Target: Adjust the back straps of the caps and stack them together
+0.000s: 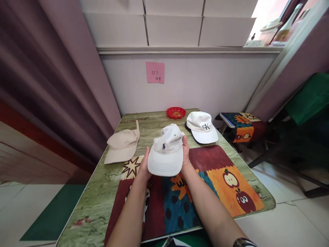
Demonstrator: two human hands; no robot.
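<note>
From my end of the feed I see a bare left forearm (131, 209) leading to a bare left hand (145, 164), and a bare right forearm (208, 202) leading to a bare right hand (186, 152). Toward five o'clock a dark band (243, 242) with white stripes rings the right arm; I can't tell whether it's a sleeve edge. At six o'clock I make out dark green clothing (197, 238) with an angular black-and-white patch (177, 242).

Your two hands (146, 161) (186, 154) are holding one white cap (166, 151) over the table (100, 192); two pale caps (122, 145) (204, 130) and one dish (176, 112) are lying there.
</note>
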